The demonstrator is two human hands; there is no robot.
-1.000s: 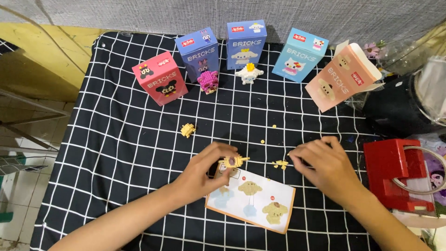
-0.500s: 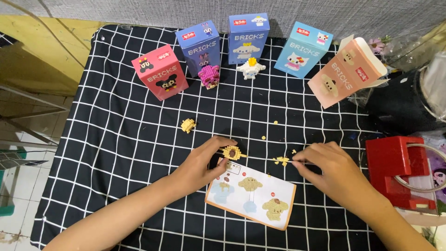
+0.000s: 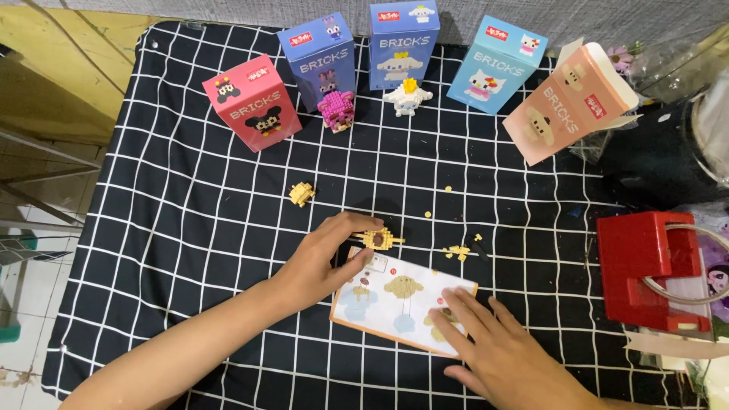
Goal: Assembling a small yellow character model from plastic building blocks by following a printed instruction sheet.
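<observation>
Cardboard boxes stand in a row at the back of our desk (image 3: 190, 250), five by our count: red (image 3: 250, 102), dark blue (image 3: 319, 57), mid-blue (image 3: 402, 42), light blue (image 3: 497, 64) and pink (image 3: 569, 99), whose top flap is open; we cannot see inside any. Two built brick figures stand before them, one magenta (image 3: 336, 108), one white (image 3: 408, 97). Our left hand (image 3: 323, 258) pinches the small yellow brick assembly (image 3: 377, 239) above the printed instruction card (image 3: 402, 304). Our right hand (image 3: 501, 357) lies spread flat on that card.
</observation>
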